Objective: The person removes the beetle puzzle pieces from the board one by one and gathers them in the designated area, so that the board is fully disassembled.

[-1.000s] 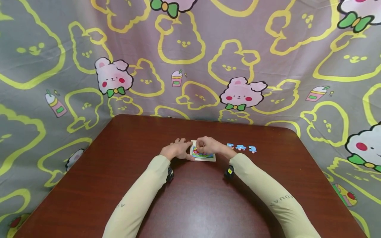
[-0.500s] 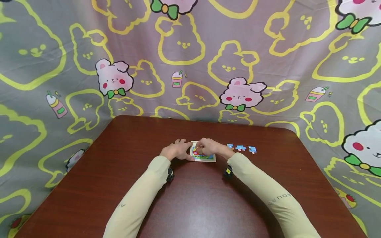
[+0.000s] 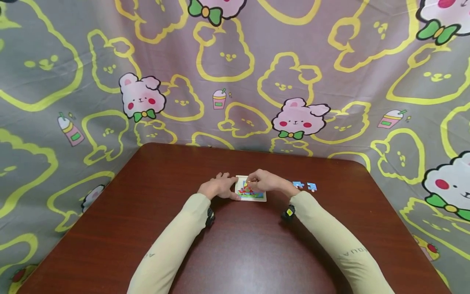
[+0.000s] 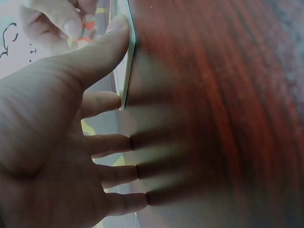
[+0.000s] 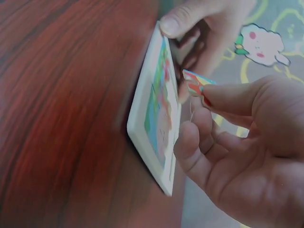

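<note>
A white-framed puzzle tray (image 3: 251,199) lies on the table, its picture partly filled with colourful pieces. My left hand (image 3: 219,185) steadies the tray's left side; in the left wrist view the thumb of that hand (image 4: 52,109) rests on the frame, one finger touches its edge and the others are spread on the table. Over the tray, my right hand (image 3: 266,181) pinches a puzzle piece, seen in the right wrist view as a red, yellow and blue piece (image 5: 197,83) between thumb and fingers of the hand (image 5: 251,137), clear of the tray (image 5: 137,124).
On the brown table (image 3: 235,245), right of the tray, lie blue puzzle pieces (image 3: 311,186), one partly hidden by the right wrist. A patterned cloth (image 3: 242,53) with bears and rabbits hangs behind the table.
My right hand has shifted slightly right and lifted from the tray's picture, uncovering more of it, with a piece now visible in its fingers. The left hand has stayed in place.
</note>
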A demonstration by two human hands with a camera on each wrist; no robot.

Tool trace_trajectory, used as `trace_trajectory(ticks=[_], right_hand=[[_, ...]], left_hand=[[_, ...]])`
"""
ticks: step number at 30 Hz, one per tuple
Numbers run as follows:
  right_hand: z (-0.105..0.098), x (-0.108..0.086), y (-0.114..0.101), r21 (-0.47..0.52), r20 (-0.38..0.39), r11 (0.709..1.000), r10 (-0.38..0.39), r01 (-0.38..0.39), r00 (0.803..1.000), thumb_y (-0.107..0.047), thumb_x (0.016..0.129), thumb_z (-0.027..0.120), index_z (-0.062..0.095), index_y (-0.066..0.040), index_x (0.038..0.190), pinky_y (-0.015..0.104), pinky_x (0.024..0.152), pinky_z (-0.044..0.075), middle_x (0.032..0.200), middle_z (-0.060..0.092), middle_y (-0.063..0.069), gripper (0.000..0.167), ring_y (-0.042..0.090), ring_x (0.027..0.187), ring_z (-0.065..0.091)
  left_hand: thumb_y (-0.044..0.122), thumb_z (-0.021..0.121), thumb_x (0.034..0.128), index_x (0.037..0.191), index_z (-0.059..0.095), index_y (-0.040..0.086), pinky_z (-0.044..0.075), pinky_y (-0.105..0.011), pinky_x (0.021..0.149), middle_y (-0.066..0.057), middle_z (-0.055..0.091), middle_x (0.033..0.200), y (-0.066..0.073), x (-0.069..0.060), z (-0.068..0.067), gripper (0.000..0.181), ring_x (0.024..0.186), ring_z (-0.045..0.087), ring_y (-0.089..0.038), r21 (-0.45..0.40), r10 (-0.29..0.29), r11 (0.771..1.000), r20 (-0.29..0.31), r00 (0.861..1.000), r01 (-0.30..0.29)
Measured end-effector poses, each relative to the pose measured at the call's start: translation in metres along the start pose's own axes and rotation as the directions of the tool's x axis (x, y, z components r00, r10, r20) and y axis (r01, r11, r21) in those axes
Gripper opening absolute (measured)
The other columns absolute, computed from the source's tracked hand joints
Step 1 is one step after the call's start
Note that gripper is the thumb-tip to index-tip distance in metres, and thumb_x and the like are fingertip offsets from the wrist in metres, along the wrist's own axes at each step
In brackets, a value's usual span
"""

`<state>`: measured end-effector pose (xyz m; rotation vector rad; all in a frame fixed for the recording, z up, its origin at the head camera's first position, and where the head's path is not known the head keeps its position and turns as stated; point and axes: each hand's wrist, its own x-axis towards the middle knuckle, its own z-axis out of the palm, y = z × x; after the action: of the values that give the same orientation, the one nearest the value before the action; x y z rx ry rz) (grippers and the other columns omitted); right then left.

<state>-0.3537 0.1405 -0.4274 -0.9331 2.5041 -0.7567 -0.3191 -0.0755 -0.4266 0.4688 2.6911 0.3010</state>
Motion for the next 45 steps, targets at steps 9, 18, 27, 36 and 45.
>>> trace_trajectory(ticks=[9,18,27,36,45], right_hand=[[-0.014,-0.027,0.015,0.135,-0.026,0.989,0.07,-0.065,0.997,-0.016,0.097,0.062,0.066,-0.01,0.101,0.035,0.056,0.052,0.084,0.065,0.014,0.008,0.018,0.058,0.055],[-0.026,-0.047,0.026,0.15,-0.022,0.987,0.06,-0.056,0.998,-0.017,0.096,0.064,0.067,-0.009,0.101,0.045,0.058,0.055,0.088,0.067,0.022,0.01,0.019,0.058,0.056],[-0.035,-0.061,0.037,0.109,-0.017,0.989,0.099,-0.096,0.995,-0.015,0.094,0.066,0.07,-0.008,0.099,0.041,0.056,0.054,0.087,0.068,0.018,0.009,0.017,0.057,0.055],[-0.039,-0.074,0.052,0.097,-0.02,0.981,0.168,-0.166,0.986,-0.013,0.091,0.07,0.069,-0.009,0.093,0.037,0.054,0.053,0.078,0.065,0.007,0.004,0.015,0.057,0.055],[-0.04,-0.086,0.071,0.125,-0.003,0.97,0.212,-0.21,0.977,-0.013,0.091,0.07,0.06,-0.004,0.094,0.031,0.05,0.051,0.075,0.065,0.007,0.013,0.016,0.054,0.055]], left_hand=[[0.059,0.065,0.0871,0.157,0.027,0.027,0.019,-0.056,0.12,-0.012,0.015,0.165,0.0,0.0,0.001,0.085,0.153,0.009,-0.037,-0.011,-0.01,1.0,-0.016,1.0,0.01],[0.058,0.065,0.0875,0.157,0.027,0.026,0.019,-0.057,0.12,-0.013,0.015,0.165,0.0,-0.001,0.001,0.086,0.152,0.009,-0.038,-0.018,0.012,1.0,-0.018,1.0,-0.013],[0.057,0.066,0.0873,0.157,0.027,0.025,0.02,-0.057,0.12,-0.013,0.016,0.164,-0.001,-0.002,0.003,0.085,0.152,0.01,-0.038,-0.018,0.015,1.0,-0.022,1.0,-0.015],[0.057,0.066,0.0871,0.156,0.03,0.023,0.021,-0.058,0.119,-0.015,0.02,0.163,-0.002,-0.002,0.003,0.085,0.151,0.013,-0.04,0.008,0.038,0.999,-0.027,0.999,-0.038],[0.058,0.066,0.087,0.156,0.029,0.023,0.023,-0.058,0.119,-0.014,0.02,0.163,-0.001,-0.002,0.004,0.086,0.151,0.014,-0.039,0.012,0.035,0.999,-0.03,0.999,-0.035]])
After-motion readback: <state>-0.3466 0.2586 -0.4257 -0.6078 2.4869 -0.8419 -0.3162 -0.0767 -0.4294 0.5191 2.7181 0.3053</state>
